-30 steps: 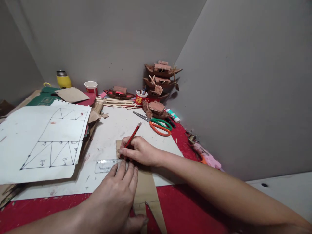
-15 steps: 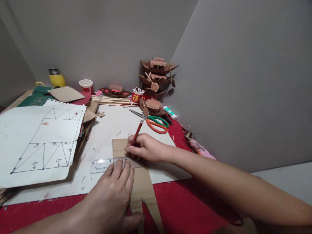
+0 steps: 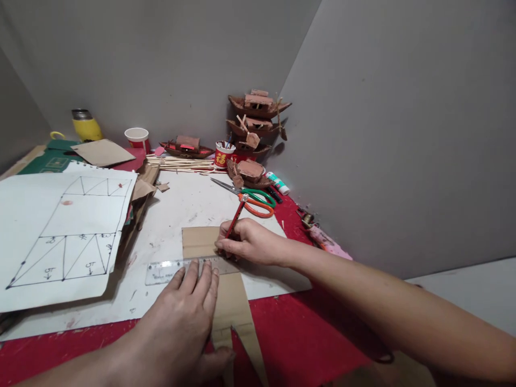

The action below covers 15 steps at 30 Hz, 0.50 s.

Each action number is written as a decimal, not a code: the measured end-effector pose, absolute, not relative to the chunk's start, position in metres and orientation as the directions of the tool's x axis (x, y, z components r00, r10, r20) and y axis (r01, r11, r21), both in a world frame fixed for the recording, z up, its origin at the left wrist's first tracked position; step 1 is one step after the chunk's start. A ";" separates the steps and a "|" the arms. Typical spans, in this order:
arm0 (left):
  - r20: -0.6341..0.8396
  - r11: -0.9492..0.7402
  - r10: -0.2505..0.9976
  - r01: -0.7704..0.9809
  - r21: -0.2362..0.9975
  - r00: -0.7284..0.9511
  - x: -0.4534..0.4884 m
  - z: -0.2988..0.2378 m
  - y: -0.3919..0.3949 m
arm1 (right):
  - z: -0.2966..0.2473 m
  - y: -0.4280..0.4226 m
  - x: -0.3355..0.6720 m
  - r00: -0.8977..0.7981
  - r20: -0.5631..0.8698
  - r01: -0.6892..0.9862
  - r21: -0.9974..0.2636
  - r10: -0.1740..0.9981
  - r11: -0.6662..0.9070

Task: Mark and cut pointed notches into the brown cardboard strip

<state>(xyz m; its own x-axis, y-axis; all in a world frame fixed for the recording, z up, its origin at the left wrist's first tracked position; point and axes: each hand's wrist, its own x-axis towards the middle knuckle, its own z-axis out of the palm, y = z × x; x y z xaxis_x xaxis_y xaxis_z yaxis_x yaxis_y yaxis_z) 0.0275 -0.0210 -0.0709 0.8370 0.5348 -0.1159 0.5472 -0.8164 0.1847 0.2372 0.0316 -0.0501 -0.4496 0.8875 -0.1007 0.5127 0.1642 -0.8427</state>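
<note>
My left hand (image 3: 183, 306) lies flat with its fingers spread, pressing a clear ruler (image 3: 163, 272) down across a strip of brown cardboard (image 3: 231, 301). In my right hand (image 3: 248, 242) is a red pencil (image 3: 236, 216), gripped upright at a slant. Its tip is hidden by the fingers, close to the ruler's upper edge on the cardboard. The strip has faint lines across it and a pointed notch cut in its near end. Beyond the right hand lie scissors (image 3: 258, 201) with green and orange handles.
A paper with a truss-like drawing (image 3: 84, 215) rests on a cardboard stack at left. Small model boats (image 3: 258, 107) are piled in the back corner, beside a red paper cup (image 3: 223, 156) and thin sticks (image 3: 181, 164). A glue tube (image 3: 278, 183) lies near the right wall.
My right hand has slid the pencil rightward along the ruler. The left hand stays on the ruler. The whole view has shifted slightly.
</note>
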 end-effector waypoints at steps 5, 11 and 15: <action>-0.122 -0.815 0.537 0.551 0.182 0.835 0.026 -0.075 -0.021 | -0.055 0.029 0.239 -0.419 -0.107 0.460 -0.881 0.901 0.109; -0.116 -0.813 0.535 0.547 0.197 0.837 0.027 -0.075 -0.020 | -0.064 0.022 0.243 -0.353 -0.125 0.347 -0.938 0.927 0.006; -0.118 -0.808 0.540 0.553 0.205 0.833 0.028 -0.074 -0.020 | -0.073 0.019 0.247 -0.310 -0.123 0.274 -0.961 0.943 -0.036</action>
<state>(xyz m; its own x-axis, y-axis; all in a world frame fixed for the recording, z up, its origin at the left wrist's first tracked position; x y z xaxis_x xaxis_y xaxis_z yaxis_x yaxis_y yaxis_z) 0.0283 -0.0202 -0.0741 0.8331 0.5404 -0.1179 0.5529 -0.8076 0.2051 0.2469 0.0190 -0.0731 -0.3096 0.9428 -0.1234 0.2737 -0.0359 -0.9611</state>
